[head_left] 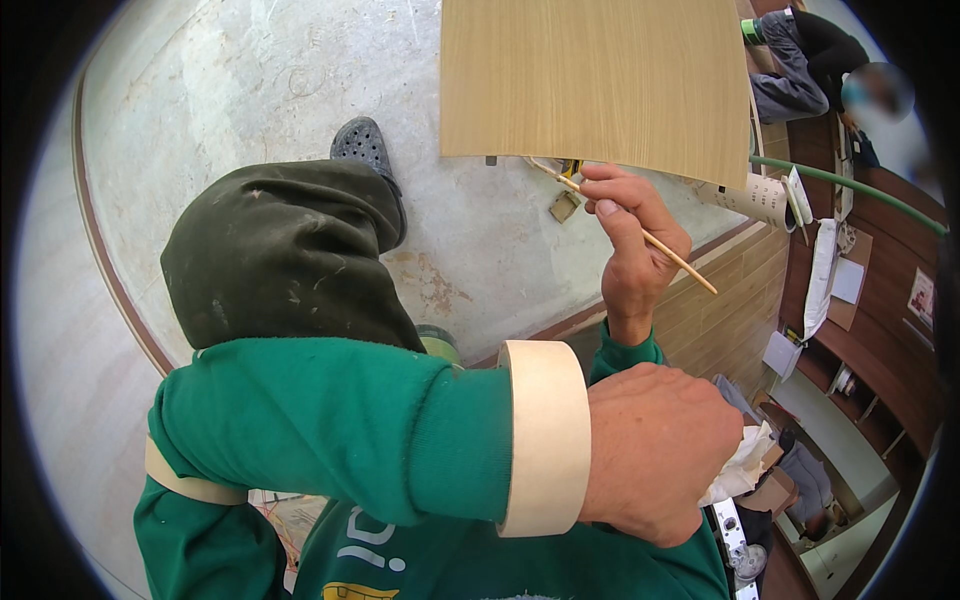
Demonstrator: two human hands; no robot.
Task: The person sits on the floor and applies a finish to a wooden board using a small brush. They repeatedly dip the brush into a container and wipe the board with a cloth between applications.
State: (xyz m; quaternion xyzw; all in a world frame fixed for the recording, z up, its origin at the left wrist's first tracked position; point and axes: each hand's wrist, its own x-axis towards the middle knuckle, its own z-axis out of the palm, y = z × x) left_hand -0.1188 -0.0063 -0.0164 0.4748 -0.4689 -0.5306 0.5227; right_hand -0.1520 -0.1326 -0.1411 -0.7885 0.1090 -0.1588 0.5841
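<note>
A thin wooden-handled brush is pinched in the fingers of my right hand. Its tip meets the lower edge of a light wood-grain panel. My left hand crosses in front of my body, closed round a crumpled white cloth or paper; I cannot tell which. Around the left wrist hangs a wide cream roll of tape, and a second cream band circles the same arm above the elbow. Below the panel's edge, a small brown block lies on the floor.
My bent knee and grey clog are left of the panel. A green container stands partly hidden behind my sleeve. Another person crouches at the upper right, near a green hose. Wooden shelving lines the right side.
</note>
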